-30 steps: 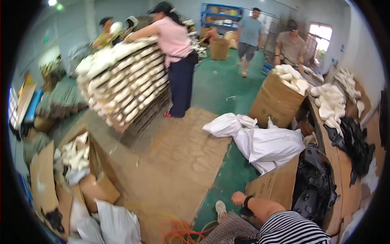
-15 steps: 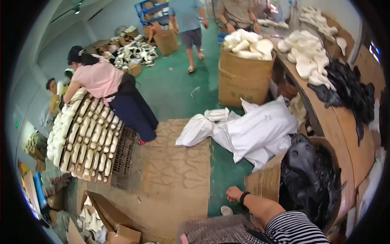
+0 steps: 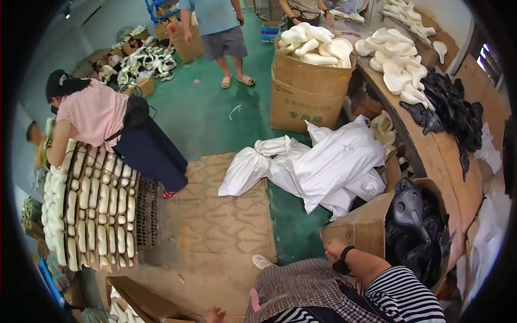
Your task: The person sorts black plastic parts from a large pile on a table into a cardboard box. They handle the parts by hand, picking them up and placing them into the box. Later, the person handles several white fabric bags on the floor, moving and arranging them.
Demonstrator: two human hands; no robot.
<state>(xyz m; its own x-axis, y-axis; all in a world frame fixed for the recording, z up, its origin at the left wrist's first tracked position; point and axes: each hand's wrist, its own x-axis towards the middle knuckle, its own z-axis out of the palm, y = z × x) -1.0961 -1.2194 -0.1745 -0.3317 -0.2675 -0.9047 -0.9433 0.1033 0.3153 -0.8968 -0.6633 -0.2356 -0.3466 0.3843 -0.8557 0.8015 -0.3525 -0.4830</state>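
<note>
My right hand [image 3: 335, 249], with a black band at the wrist, hangs in front of my checked apron, beside the near side of a cardboard box [image 3: 353, 223]. Its fingers look loosely curled, and no object shows in them. Black moulded pieces [image 3: 412, 212] fill that box. At the lower edge, only part of my left hand [image 3: 216, 315] shows. Its fingers look apart, with nothing seen in them, next to an open carton [image 3: 142, 301] holding white pieces.
Stuffed white sacks [image 3: 336, 164] lie on the green floor beside flattened cardboard [image 3: 226, 215]. Behind them stands a tall carton [image 3: 307, 99] of cream foam pieces. A bench [image 3: 452, 172] runs along the right. At left, a person in pink [image 3: 94, 113] leans over a rack of pale pads [image 3: 102, 210].
My view has shifted. My right hand has moved closer to my body, and my left hand has come into view. The person in the blue shirt has come nearer, and the person in pink leans further left.
</note>
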